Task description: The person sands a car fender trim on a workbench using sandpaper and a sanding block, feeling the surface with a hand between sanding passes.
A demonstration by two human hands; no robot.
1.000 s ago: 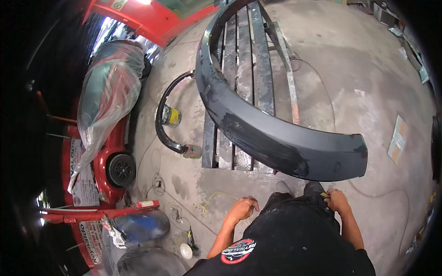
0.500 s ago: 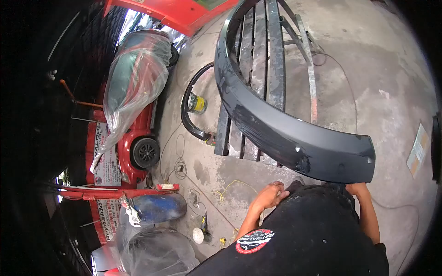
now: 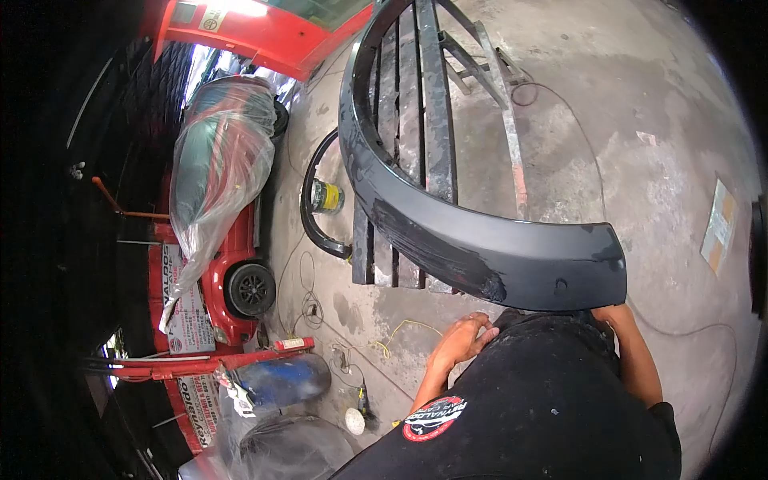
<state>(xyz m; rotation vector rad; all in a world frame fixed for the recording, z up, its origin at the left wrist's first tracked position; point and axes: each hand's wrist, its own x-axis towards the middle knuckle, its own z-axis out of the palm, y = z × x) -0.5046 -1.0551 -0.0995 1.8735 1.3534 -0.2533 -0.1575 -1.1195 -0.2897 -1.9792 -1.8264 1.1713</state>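
Note:
A large curved black panel (image 3: 480, 248) lies across a slatted bench (image 3: 412, 120), its near end reaching over my lap. My left hand (image 3: 464, 339) is beside my thigh below the panel's lower edge, fingers loosely bent; whether it holds anything is hidden. At the panel's near right corner is my right hand (image 3: 612, 314), with its fingers out of sight under the edge. Dull scuffed patches and wet-looking marks show on the panel's dark surface.
A thinner black curved trim (image 3: 308, 200) leans by a can with a yellow label (image 3: 326, 197). To the left are a plastic-covered red car (image 3: 232, 280), a blue drum (image 3: 288, 378) and a corded tool (image 3: 362, 404). Cables cross the floor, and a flat board (image 3: 718, 228) lies right.
My right hand, earlier holding something yellow beside my lap, has moved under the panel's near end. My left hand has shifted closer to my thigh. The view has swung about.

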